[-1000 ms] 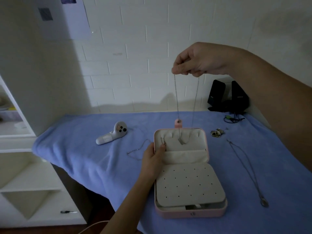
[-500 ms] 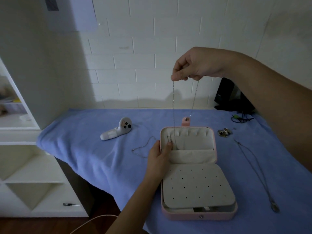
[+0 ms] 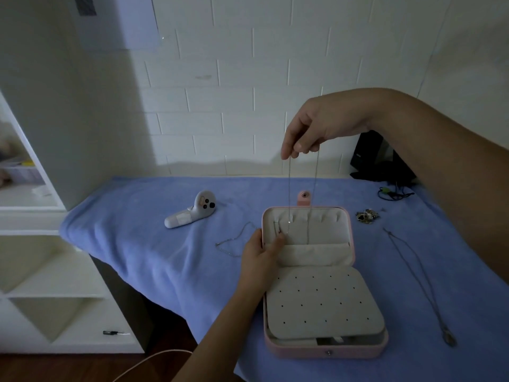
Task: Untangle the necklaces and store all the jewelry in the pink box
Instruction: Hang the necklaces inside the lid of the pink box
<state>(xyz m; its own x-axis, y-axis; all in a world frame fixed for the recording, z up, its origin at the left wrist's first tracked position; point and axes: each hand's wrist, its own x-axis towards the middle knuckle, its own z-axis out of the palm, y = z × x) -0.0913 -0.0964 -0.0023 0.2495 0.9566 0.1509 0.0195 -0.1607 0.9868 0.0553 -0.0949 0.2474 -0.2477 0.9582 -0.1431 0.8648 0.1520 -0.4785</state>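
Pink box [image 3: 325, 351] with cream lining, black-dotted cream panel [image 3: 322, 304], blue cloth [image 3: 154, 244], white controller [image 3: 192, 212], silver necklace [image 3: 418, 279], white brick wall [image 3: 248, 92]

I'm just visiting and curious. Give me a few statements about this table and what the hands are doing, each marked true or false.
1. The pink box stands open. True.
2. The right hand pinches a thin chain that hangs down over the box's lid. True.
3. The left hand lies flat on the blue cloth, away from the box. False: it grips the left edge of the box's lid.
4. The pendant necklace is stored inside the box. False: it lies on the cloth to the right of the box.
5. A white controller lies on the cloth to the left of the box. True.
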